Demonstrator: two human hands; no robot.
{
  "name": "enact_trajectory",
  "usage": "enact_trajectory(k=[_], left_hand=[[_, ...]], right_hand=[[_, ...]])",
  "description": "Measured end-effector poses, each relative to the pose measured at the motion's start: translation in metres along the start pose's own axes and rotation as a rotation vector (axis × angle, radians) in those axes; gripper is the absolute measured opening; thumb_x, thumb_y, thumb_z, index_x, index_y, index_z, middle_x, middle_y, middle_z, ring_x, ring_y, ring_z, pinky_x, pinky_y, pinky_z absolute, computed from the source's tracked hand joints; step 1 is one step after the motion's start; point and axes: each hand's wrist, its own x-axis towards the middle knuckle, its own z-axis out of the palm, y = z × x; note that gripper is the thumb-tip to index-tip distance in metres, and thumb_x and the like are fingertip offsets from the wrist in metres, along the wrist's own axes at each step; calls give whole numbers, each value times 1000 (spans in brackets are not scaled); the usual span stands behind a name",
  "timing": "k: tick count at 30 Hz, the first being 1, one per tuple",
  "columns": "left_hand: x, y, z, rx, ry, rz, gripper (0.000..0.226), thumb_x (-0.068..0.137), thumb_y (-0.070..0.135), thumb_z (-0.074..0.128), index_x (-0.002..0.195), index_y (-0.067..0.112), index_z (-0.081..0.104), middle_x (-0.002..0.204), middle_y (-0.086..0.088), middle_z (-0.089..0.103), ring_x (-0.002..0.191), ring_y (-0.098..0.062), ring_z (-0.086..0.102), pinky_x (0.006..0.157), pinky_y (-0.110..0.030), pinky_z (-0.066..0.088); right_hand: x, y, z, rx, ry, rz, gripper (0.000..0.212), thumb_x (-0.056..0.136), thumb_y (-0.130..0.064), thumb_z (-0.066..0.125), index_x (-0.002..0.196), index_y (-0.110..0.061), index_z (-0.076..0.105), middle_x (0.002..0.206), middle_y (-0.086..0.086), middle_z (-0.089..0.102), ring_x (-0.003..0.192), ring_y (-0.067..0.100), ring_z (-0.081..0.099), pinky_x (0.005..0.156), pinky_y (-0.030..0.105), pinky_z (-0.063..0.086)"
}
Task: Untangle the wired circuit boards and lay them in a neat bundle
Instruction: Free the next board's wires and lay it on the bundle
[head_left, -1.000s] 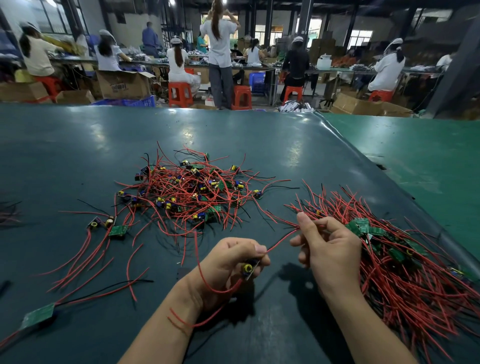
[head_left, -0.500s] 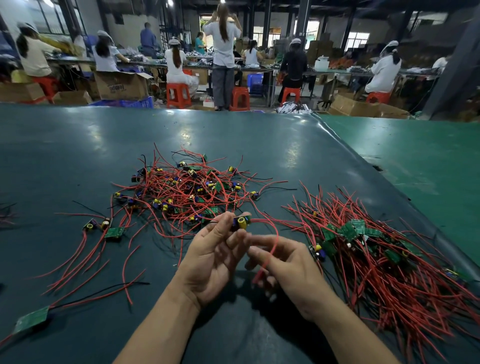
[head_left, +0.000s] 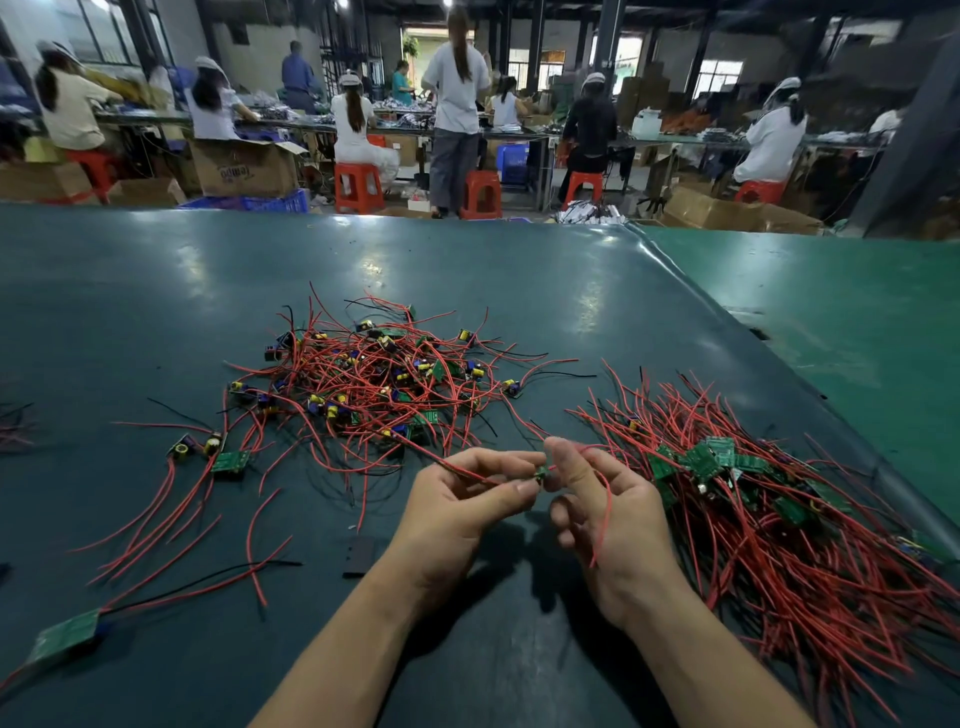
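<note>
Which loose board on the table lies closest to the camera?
The green board at the bottom-left corner of the table, lying flat with red and black leads running off to the right. The other loose board sits farther up, beside the tangled pile.

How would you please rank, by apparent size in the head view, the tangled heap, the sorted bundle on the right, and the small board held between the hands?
1. Sorted red-wire bundle, though nearer the camera.
2. Tangled red-wire heap.
3. Small green board.

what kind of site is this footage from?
Most likely an electronics assembly workshop. A tangled heap of small green circuit boards with red wires lies on a dark green work table, a sorted bundle of the same boards beside it. Behind, capped workers on red plastic stools sit at long benches among cardboard cartons.
</note>
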Motion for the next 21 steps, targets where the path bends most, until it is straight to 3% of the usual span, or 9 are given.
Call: enact_trajectory(k=[3,6,10,14,17,19,21], left_hand=[[-1,-6,3,50,37,12,15,64,5,76,76,13,74,106,-14,73,97,-29,63,93,-41,48],[-1,-8,3,16,50,-26,38,63,11,81,98,8,68,100,-20,72,93,-33,66,92,-47,50],[0,-6,1,61,66,-25,27,59,16,85,85,17,77,82,-9,73,78,-21,66,80,-33,54],[2,-7,2,28,98,9,25,57,15,85,81,18,77,77,-6,71,74,-17,64,78,-32,51],[3,-6,1,37,108,20,23,57,14,84,79,17,78,75,-6,71,72,-17,65,76,-29,53],[3,-6,0,16,83,21,22,58,10,83,78,17,78,75,-4,72,71,-16,66,74,-26,55],[2,-6,2,7,50,37,21,59,6,81,76,17,78,75,-3,73,69,-14,67,71,-23,55]], right_hand=[[0,-2,-1,-3,15,-38,14,71,-27,73,74,-13,73,61,2,60,38,7,46,33,16,33],[-2,-2,0,-1,-47,-27,23,78,-31,67,80,-10,74,57,1,58,40,8,46,33,17,34],[-1,-7,1,131,-72,125,19,76,-29,67,77,-10,72,58,-3,52,41,6,42,34,16,30],[2,-11,-2,468,-43,294,21,77,-27,64,81,-6,65,60,0,49,39,5,39,31,15,30],[3,-11,-2,557,-41,361,37,82,-42,61,72,-7,67,55,2,49,37,7,39,29,16,29],[5,-11,-3,524,-41,351,54,85,-55,55,57,-10,66,49,1,46,34,8,36,29,15,26],[6,-10,-5,473,-52,326,58,86,-59,55,52,-13,61,46,1,42,33,8,32,30,15,23]])
